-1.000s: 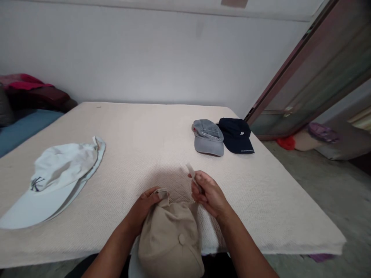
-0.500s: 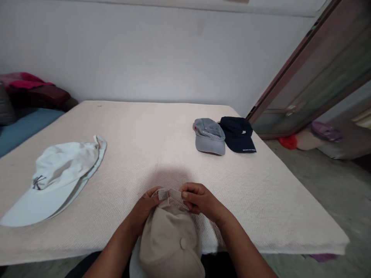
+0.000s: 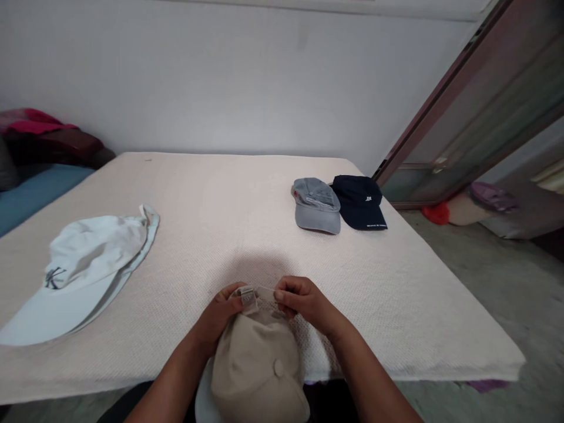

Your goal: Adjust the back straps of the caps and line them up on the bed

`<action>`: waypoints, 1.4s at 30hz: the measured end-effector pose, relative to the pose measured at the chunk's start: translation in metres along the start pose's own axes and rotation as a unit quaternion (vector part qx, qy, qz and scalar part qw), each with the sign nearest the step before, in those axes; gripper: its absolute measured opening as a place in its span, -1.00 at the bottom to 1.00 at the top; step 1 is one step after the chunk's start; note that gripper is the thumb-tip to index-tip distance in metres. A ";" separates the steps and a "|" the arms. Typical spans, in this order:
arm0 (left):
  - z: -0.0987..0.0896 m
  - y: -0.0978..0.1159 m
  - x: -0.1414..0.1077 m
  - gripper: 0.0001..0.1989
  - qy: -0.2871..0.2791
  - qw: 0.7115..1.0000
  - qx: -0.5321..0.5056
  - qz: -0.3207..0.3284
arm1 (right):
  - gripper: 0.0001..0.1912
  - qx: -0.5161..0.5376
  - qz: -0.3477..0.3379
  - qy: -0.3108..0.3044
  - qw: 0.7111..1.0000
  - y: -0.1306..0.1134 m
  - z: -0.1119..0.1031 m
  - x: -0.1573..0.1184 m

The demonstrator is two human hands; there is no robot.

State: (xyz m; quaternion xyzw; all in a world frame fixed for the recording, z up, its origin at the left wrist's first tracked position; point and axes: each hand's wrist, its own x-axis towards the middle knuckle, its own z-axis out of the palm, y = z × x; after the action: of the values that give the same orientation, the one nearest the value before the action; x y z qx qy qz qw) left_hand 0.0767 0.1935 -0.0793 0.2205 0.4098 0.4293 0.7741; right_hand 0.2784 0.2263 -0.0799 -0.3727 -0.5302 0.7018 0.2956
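A beige baseball cap (image 3: 259, 364) lies at the table's near edge, its back opening turned away from me and its button on top. My left hand (image 3: 222, 314) pinches the left side of the back strap by a metal buckle (image 3: 248, 296). On the other side, my right hand (image 3: 304, 301) grips the strap (image 3: 265, 294) between thumb and fingers. The strap spans the gap between both hands. Beneath the beige cap, a pale brim (image 3: 204, 399) shows at the lower left.
White caps (image 3: 94, 252), apparently stacked, lie at the left of the covered table (image 3: 211, 200). Farther back on the right, a grey cap (image 3: 316, 205) touches a navy cap (image 3: 359, 202). A wall (image 3: 242, 82) stands behind the table; a framed door (image 3: 467, 123) is at right.
The metal buckle's face has tilted slightly in my left hand. Both hands keep their hold on the strap, and the view has shifted a little.
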 end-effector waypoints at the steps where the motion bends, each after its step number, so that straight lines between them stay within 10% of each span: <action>1: 0.000 0.000 0.000 -0.83 0.004 1.000 0.006 0.000 | -0.67 -0.006 -0.003 0.001 1.000 0.000 0.000 0.000; 20: 0.000 -0.003 0.000 -0.83 0.013 0.999 0.045 0.000 | -0.74 0.054 -0.021 0.017 0.998 -0.003 0.004 -0.001; 42: -0.001 -0.005 0.002 -0.86 0.013 0.990 0.131 0.043 | -0.79 -0.148 -0.055 0.059 0.986 -0.007 0.012 -0.001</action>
State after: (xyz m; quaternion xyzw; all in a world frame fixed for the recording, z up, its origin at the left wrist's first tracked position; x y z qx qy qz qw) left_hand 0.0791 0.1926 -0.0841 0.3316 0.4629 0.4076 0.7139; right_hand 0.2687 0.2205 -0.0714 -0.4230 -0.6297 0.5752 0.3061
